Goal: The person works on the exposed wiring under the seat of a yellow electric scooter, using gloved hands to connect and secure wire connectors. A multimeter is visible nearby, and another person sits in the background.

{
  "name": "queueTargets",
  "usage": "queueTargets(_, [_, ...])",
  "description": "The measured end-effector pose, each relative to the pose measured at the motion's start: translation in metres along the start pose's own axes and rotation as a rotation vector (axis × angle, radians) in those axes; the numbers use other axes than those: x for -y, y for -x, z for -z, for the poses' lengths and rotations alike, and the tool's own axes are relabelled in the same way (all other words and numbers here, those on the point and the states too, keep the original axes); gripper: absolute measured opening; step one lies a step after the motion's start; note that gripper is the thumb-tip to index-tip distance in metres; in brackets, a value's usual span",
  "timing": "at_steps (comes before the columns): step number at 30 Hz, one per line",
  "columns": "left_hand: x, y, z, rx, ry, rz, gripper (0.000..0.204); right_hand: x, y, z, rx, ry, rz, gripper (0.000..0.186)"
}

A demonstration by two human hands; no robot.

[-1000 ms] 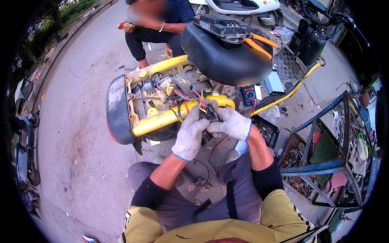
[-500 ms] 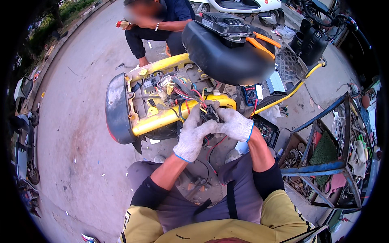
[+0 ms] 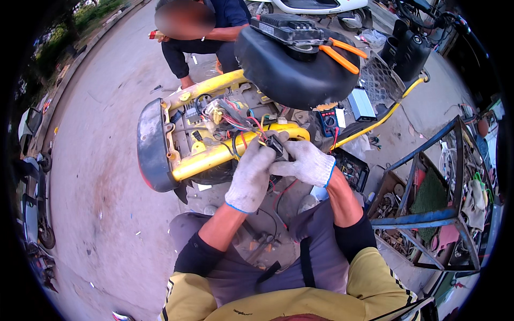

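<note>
At the near side of the yellow frame [image 3: 209, 162], a small black part [image 3: 277, 147] sits between both gloved hands. The left hand [image 3: 249, 179] closes its fingers on the part's left side; the right hand [image 3: 307, 163] pinches it from the right, thumb toward the left hand. Coloured wires [image 3: 233, 113] lie bunched within the frame.

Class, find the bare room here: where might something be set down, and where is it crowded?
Barest: the pavement, between the black tail piece and the curb, though small litter dots it. Crowded: the yellow frame, its wires, and beside it the left hand and right hand on a black part; also the loaded metal rack.
</note>
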State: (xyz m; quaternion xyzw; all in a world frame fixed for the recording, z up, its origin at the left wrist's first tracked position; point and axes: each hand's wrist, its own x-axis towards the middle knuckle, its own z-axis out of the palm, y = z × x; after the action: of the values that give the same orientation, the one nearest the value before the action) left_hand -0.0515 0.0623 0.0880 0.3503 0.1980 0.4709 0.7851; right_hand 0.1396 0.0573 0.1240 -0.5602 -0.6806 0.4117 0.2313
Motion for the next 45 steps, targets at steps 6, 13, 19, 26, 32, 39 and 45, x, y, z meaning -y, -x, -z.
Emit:
queueTargets(6, [0.004,-0.004,0.0,0.051,0.098,0.029,0.062,0.008,0.006,-0.007,-0.03,-0.097,0.048,0.043])
queueTargets(13, [0.011,-0.022,-0.002,0.015,0.144,0.039,0.042,0.01,0.006,-0.006,0.0,-0.075,0.032,0.041])
queueTargets(19, [0.003,-0.029,-0.01,-0.034,-0.026,0.054,0.025,-0.002,0.006,-0.027,-0.112,-0.249,0.096,0.044])
queueTargets(26, [0.004,-0.029,-0.009,-0.065,-0.094,0.091,0.02,-0.01,0.008,-0.046,-0.194,-0.353,0.177,0.059])
queueTargets(32, [0.009,-0.037,0.006,0.059,0.0,0.094,0.018,-0.034,-0.007,-0.044,-0.206,-0.113,0.441,0.068])
queueTargets(39, [0.012,-0.034,-0.016,0.01,0.014,-0.049,0.018,-0.025,0.002,-0.036,-0.185,-0.317,0.3,0.058])
queueTargets(45, [0.016,-0.034,-0.032,-0.162,-0.14,-0.085,0.026,-0.032,0.01,-0.06,-0.186,-0.65,0.052,0.06])
